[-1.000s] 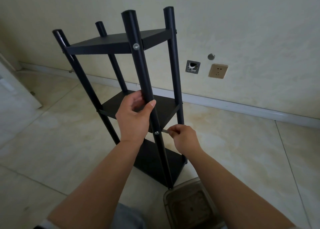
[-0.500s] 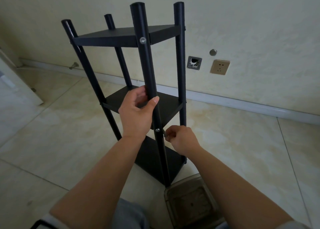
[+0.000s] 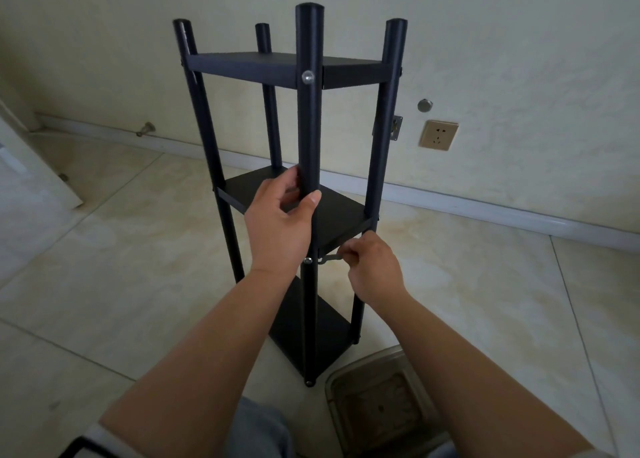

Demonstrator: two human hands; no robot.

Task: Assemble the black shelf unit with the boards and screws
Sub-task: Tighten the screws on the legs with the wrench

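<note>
The black shelf unit [image 3: 263,69] stands upright on the tiled floor, with three boards between four round posts. My left hand [image 3: 280,222] grips the near post [image 3: 310,128] just above the middle board [image 3: 343,215]. A silver screw head [image 3: 307,260] sits in that post at middle-board height. My right hand [image 3: 372,267] pinches a small metal hex key [image 3: 330,258] whose tip points at that screw. Another silver screw [image 3: 308,76] shows in the post at the top board.
A clear plastic tray [image 3: 377,402] lies on the floor by the unit's near foot. Behind stand a cream wall with a socket [image 3: 438,134], a metal plate [image 3: 396,128] and a white skirting. A door edge [image 3: 38,166] is at left.
The view has shifted so the shelf sits more centred and upright. My right hand has drawn back slightly to the right, and the hex key now shows between it and the screw.
</note>
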